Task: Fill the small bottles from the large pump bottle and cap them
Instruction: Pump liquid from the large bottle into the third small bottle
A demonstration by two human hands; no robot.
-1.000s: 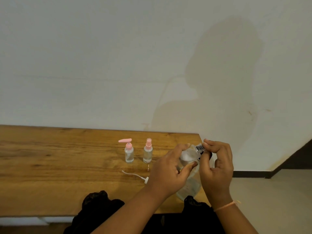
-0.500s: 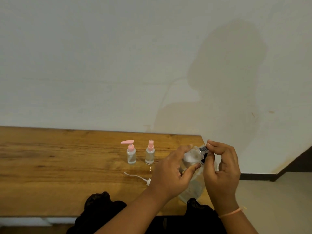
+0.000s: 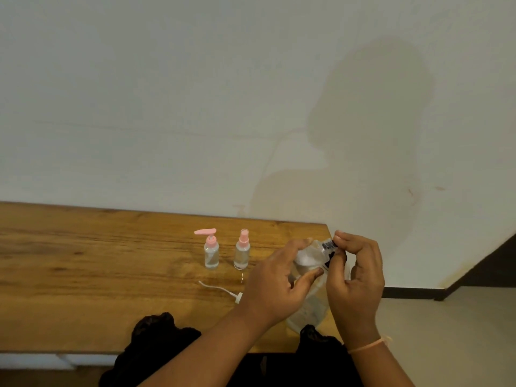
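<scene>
Plain indoor room, prob. a home, though which room can't be told. An off-white painted wall (image 3: 167, 93) w/ a brownish stain (image 3: 410, 191) and faint hairline marks fills most of the view. A thick wooden table (image 3: 83, 261) w/ strong grain stands against it. Past the table's right end, a dark skirting board (image 3: 407, 292) runs along a pale floor (image 3: 460, 331). On the table are a small pump bottle (image 3: 211, 252) and a small spray bottle (image 3: 242, 251), both clear w/ pink tops — toiletry-type items, household rather than lab or shop.
</scene>
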